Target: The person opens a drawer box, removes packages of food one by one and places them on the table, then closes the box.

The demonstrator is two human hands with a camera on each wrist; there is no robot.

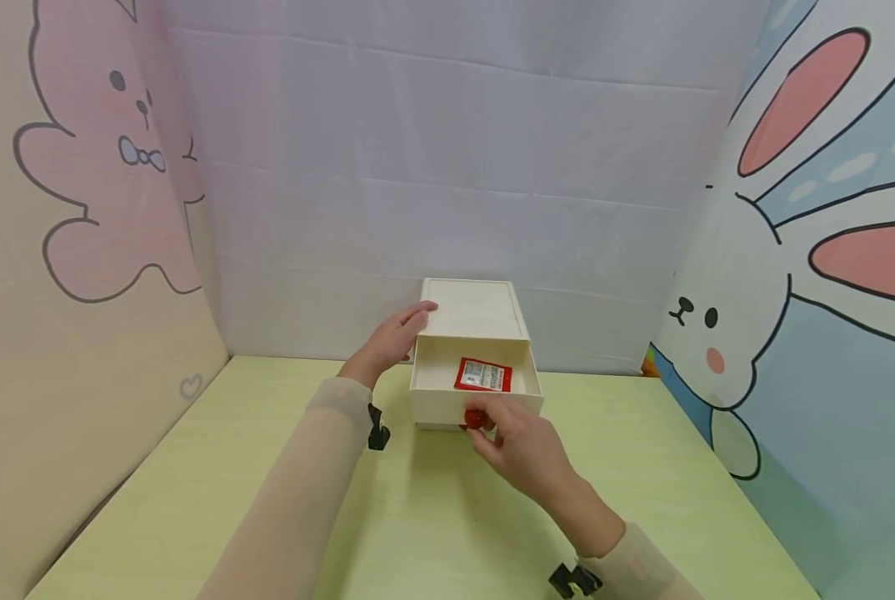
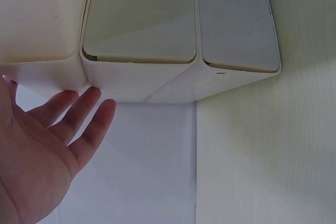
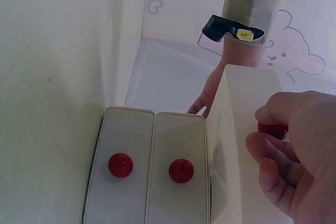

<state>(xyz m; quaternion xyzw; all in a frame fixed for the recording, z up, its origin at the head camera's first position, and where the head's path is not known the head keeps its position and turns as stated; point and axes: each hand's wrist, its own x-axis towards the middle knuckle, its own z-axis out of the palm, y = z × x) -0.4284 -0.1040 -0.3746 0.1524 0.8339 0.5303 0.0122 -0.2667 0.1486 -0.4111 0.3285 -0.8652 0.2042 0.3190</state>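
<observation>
A small white drawer cabinet (image 1: pixel 473 307) stands near the back of the table, its top drawer (image 1: pixel 440 367) pulled out towards me. Inside that drawer lies a red-and-white packet (image 1: pixel 482 375). My right hand (image 1: pixel 526 446) pinches the red round knob (image 1: pixel 474 418) on the drawer's front between thumb and fingers. My left hand (image 1: pixel 391 343) rests against the cabinet's left side near its top, fingers extended; in the left wrist view its fingertips (image 2: pixel 107 109) are at the side edge. Below the pulled drawer, two closed drawers with red knobs (image 3: pixel 181 171) show in the right wrist view.
The pale green table (image 1: pixel 282 483) reaches back to a white cloth wall (image 1: pixel 447 167). Printed side panels stand at left and right, one with a pink animal (image 1: pixel 117 242), the other with a white rabbit (image 1: pixel 725 333). Black wrist mounts (image 1: pixel 377 429) sit on both sleeves.
</observation>
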